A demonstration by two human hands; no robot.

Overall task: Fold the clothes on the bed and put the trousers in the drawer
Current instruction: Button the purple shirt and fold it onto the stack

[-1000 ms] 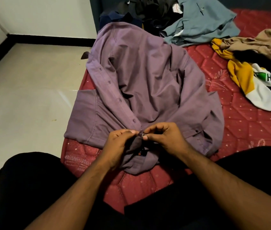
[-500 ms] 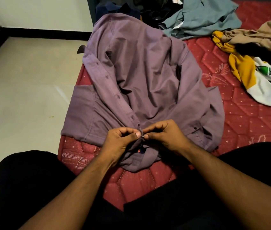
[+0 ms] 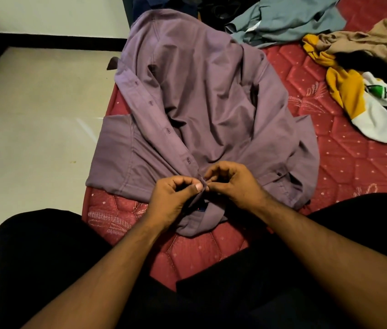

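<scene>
While the purple shirt (image 3: 211, 103) lies spread on the red bed (image 3: 344, 167), I pinch its placket near the collar.

My left hand (image 3: 172, 198) and right hand (image 3: 230, 184) meet there, fingers curled, each nipping the cloth between thumb and fingertips. Beyond it lie a grey-blue shirt (image 3: 289, 17) and, to the right, a yellow and white garment (image 3: 358, 100) under a tan one (image 3: 377, 43).

Home bedroom: clothes-strewn bed (image 3: 344, 167).
</scene>
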